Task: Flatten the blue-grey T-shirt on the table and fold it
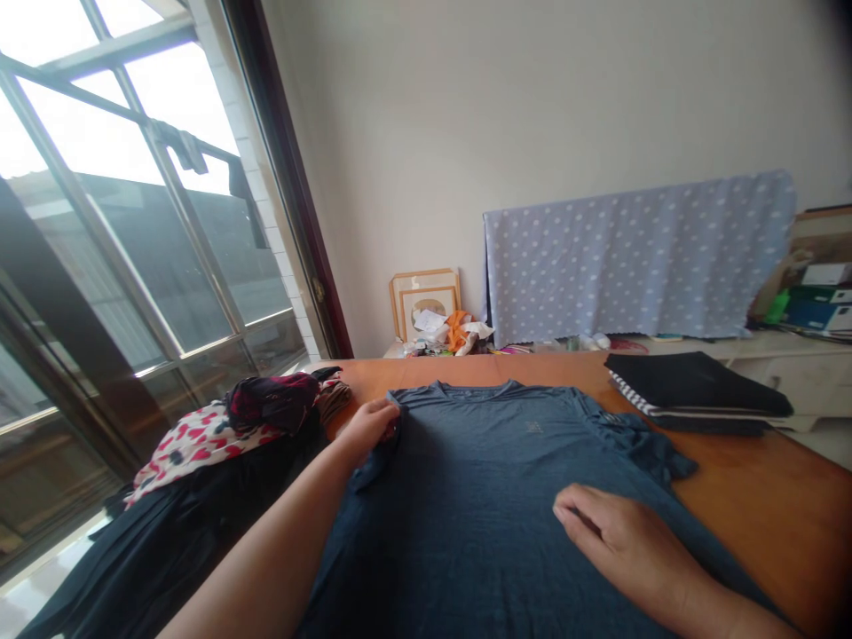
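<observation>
A pale blue cloth with white dots [639, 257] drapes between two and three o'clock. Near the centre, at twelve, framed pictures [427, 302] stand against the wall [426, 151] behind crumpled orange material [457, 330]. Metal-framed windows [126, 213] fill ten o'clock, a grey garment [190, 151] hanging there. At three, a blue box [822, 315] sits above a white cabinet [816, 374].

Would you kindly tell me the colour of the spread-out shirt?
The shirt is dark greyish blue, seen best in the head view.

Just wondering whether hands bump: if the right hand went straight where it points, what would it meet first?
Probably the left hand, at the shoulder of the shirt. The right hand points that way, but its height is unclear; it might brush the shirt first.
</observation>
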`<control>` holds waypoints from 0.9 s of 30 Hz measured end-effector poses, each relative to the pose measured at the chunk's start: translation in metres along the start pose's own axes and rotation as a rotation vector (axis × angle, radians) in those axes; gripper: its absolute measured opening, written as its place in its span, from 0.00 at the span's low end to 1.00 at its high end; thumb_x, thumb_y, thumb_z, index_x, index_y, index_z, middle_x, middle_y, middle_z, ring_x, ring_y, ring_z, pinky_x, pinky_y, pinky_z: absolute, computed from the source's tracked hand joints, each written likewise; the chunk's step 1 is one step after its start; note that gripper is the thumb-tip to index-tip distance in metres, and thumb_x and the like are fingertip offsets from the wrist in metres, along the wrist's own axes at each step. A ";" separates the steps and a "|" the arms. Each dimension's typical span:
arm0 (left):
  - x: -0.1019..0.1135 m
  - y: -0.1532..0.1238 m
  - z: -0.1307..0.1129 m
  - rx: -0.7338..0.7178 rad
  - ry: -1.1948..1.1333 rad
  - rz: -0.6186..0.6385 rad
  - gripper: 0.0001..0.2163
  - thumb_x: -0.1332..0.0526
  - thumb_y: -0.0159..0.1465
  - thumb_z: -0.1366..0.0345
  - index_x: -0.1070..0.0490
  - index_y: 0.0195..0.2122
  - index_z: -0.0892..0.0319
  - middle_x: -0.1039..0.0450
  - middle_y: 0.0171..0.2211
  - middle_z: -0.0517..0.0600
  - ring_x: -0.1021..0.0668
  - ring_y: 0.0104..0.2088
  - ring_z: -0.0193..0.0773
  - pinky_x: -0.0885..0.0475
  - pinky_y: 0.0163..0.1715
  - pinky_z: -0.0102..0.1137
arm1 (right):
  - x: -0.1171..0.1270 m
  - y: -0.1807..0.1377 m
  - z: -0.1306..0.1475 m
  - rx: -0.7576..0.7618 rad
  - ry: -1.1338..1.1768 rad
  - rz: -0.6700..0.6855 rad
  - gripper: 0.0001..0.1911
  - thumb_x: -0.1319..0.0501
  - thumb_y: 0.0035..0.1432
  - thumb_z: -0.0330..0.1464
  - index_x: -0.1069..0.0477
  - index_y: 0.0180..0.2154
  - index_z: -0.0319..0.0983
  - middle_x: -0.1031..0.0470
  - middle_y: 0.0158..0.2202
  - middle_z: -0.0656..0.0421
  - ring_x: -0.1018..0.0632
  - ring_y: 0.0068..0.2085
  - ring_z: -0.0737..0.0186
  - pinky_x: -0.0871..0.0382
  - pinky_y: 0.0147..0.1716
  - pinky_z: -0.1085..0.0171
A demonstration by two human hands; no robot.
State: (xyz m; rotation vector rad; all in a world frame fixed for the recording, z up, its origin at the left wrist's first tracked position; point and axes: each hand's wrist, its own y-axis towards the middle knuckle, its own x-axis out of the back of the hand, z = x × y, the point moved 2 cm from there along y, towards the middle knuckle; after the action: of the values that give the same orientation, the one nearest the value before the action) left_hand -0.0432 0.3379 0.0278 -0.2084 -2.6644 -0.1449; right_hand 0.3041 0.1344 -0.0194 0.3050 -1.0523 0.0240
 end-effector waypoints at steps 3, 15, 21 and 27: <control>0.026 0.003 -0.005 -0.006 -0.274 -0.029 0.10 0.43 0.57 0.55 0.39 0.28 0.57 0.35 0.23 0.44 0.31 0.22 0.30 0.34 0.25 0.27 | 0.000 0.000 0.000 0.001 -0.007 -0.004 0.13 0.51 0.68 0.39 0.30 0.36 0.45 0.25 0.32 0.62 0.24 0.33 0.63 0.39 0.35 0.63; 0.009 -0.006 -0.020 0.045 -0.555 0.124 0.16 0.32 0.58 0.56 0.29 0.42 0.59 0.23 0.40 0.55 0.21 0.36 0.38 0.27 0.35 0.31 | -0.004 0.002 -0.002 0.011 -0.019 -0.001 0.14 0.51 0.69 0.39 0.29 0.37 0.45 0.25 0.33 0.62 0.24 0.34 0.63 0.38 0.36 0.63; 0.019 -0.024 -0.019 -0.040 -0.095 0.192 0.13 0.36 0.60 0.53 0.29 0.36 0.60 0.25 0.31 0.49 0.27 0.27 0.33 0.33 0.29 0.28 | -0.004 0.002 -0.004 0.013 -0.022 0.000 0.14 0.51 0.68 0.40 0.29 0.36 0.45 0.25 0.33 0.61 0.24 0.34 0.62 0.38 0.36 0.63; 0.014 -0.048 -0.002 -0.201 0.552 0.308 0.14 0.31 0.49 0.59 0.26 0.37 0.57 0.27 0.34 0.48 0.27 0.34 0.39 0.35 0.33 0.30 | -0.003 0.002 -0.002 0.010 -0.020 0.000 0.14 0.51 0.68 0.39 0.29 0.36 0.45 0.25 0.32 0.62 0.24 0.33 0.63 0.38 0.35 0.63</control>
State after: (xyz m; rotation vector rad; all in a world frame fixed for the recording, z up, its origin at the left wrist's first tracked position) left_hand -0.0627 0.2921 0.0332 -0.5529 -2.0412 -0.3193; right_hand 0.3036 0.1367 -0.0227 0.3148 -1.0721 0.0266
